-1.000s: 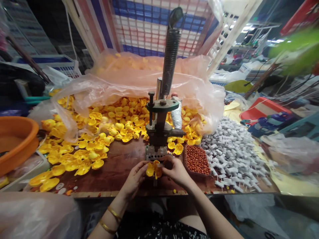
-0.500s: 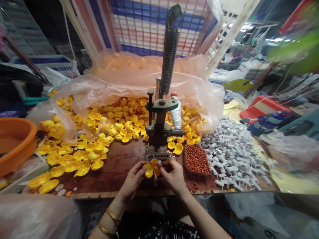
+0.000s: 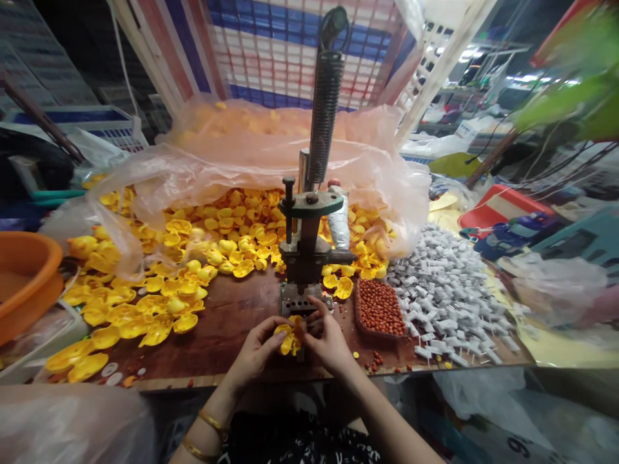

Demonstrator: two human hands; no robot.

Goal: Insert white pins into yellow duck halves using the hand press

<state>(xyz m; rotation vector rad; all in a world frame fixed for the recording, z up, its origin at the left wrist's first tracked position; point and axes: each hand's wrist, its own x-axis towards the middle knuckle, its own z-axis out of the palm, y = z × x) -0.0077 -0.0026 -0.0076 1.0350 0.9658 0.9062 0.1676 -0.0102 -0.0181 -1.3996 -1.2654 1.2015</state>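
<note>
Between my hands, just in front of the hand press (image 3: 307,248), is an open yellow plastic duck shell (image 3: 289,341). My left hand (image 3: 256,348) pinches its left side between thumb and fingers. At its right side my right hand (image 3: 329,341) has thumb and fingertips on the shell, with the index finger raised toward the press base (image 3: 294,301). My fingers partly cover the shell, so what lies inside it cannot be made out. A small grey piece (image 3: 300,354) shows just below the shell.
Yellow duck shells (image 3: 159,309) spread over the left of the table, more spilling from a pink plastic bag (image 3: 271,148) behind. Right of the press stand a tub of reddish-brown beads (image 3: 380,306) and a heap of grey-white pieces with thin pins (image 3: 449,290). An orange basin (image 3: 29,277) is far left.
The shell has turned and dropped slightly in my hands. My right index finger has lifted away from it, and the small white piece by my right fingertips no longer shows. The view has shifted slightly.
</note>
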